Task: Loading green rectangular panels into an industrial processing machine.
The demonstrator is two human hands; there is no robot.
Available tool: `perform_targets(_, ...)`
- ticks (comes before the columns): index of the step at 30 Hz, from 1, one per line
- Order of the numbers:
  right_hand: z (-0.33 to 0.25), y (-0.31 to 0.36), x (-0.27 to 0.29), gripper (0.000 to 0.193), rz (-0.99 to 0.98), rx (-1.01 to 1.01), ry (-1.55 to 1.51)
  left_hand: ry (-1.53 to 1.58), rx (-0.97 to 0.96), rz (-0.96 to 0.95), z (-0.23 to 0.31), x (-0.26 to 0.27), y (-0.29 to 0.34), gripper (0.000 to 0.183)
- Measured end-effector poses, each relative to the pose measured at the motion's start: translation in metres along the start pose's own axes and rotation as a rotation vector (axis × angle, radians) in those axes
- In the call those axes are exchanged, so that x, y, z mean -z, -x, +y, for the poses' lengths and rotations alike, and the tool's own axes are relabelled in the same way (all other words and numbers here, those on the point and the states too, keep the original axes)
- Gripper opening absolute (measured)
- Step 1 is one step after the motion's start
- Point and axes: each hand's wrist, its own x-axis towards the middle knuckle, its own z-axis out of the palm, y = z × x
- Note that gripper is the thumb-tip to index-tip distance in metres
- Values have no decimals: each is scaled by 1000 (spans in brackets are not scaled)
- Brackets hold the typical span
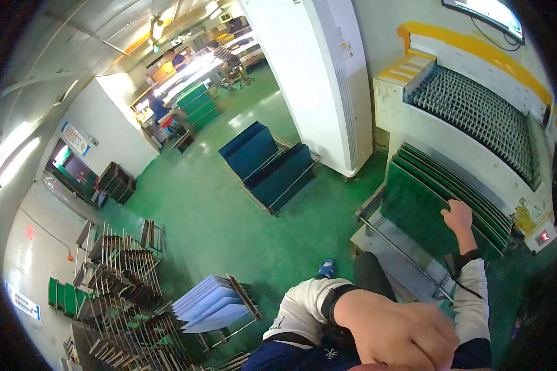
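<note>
On the right, my right hand (459, 217) is closed on the upper edge of a large dark green panel (414, 201). That panel leans at the front of a row of similar thin green panels (464, 188), which stand on edge in a metal rack (402, 247). My left hand (399, 334) is raised close to the camera at the bottom, its fingers curled in. What those fingers hold, if anything, is hidden.
A conveyor machine (464, 111) with rows of rollers stands behind the panels. A tall white cabinet (319, 80) is beside it. Racks of blue panels (269, 164), white sheets (210, 303) and bare metal racks (124, 272) stand on the floor. People sit at far benches.
</note>
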Motion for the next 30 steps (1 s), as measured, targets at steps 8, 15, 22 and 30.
perform_targets(8,12,0,-13,29,153,53,-35,-104,-140,16,-5,3,3,16)
perform_targets(15,11,-2,-12,36,103,40,-13,-273,-132,-67,2,15,2,12)
perform_targets(22,11,-2,-11,38,145,47,-16,-272,-96,-36,1,12,4,13)
perform_targets(30,0,1,2,36,14,-28,-27,-45,25,-101,1,11,3,21)
